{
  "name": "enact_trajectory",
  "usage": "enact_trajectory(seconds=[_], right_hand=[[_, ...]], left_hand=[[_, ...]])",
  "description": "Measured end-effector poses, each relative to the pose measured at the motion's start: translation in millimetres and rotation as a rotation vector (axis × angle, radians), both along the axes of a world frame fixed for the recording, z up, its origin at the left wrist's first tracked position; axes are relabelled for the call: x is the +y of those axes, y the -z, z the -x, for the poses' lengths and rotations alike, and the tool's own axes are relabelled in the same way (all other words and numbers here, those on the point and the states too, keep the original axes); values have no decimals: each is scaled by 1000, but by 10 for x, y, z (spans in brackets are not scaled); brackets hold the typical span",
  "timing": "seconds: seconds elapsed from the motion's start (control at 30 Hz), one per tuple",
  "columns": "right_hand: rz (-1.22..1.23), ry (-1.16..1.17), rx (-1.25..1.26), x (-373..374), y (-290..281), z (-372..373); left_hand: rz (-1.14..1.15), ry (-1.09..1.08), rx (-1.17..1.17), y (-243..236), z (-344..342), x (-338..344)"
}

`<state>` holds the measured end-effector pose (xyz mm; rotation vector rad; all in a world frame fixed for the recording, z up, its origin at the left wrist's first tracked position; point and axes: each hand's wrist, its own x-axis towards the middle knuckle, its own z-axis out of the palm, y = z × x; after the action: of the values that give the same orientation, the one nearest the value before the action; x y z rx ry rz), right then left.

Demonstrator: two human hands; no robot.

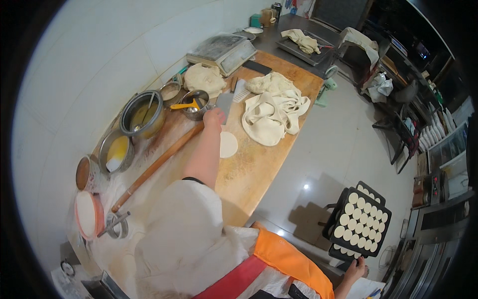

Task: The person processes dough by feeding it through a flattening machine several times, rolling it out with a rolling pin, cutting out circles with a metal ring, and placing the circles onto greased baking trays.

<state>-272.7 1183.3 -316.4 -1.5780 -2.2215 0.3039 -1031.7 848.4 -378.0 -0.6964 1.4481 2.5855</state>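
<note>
My left hand (214,118) is stretched out over the wooden worktop, its fingers closed on a flat metal dough scraper (224,105). A thin round of dough (228,145) lies on the wood just below that wrist. To its right is a heap of loose dough strips (274,112). Far off to the right, my right hand (354,270) grips the near edge of a stack of black baking trays (340,212). Rows of small pale dough discs (357,214) cover the top tray. The fingertips under the trays are hidden.
A long wooden rolling pin (158,167) lies left of my left arm. Along the wall stand a pot (160,119), a bowl with yellow liquid (130,155), a red-rimmed tub (100,214) and a scale (238,62). A dark oven (423,264) stands at the right.
</note>
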Motion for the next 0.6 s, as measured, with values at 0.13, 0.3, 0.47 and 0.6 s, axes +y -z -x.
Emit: enact_trajectory(seconds=[0.13, 0.3, 0.47, 0.6], right_hand=[[190, 131, 44, -441, 39, 163], [450, 0, -84, -689, -34, 200], [573, -124, -5, -767, 105, 551], [831, -322, 387, -737, 29, 1145]], left_hand=[[-260, -98, -78, -85, 220, 104], [-29, -175, -16, 96, -195, 76], [420, 431, 323, -346, -2063, 422], [475, 844, 486, -720, -3363, 620]])
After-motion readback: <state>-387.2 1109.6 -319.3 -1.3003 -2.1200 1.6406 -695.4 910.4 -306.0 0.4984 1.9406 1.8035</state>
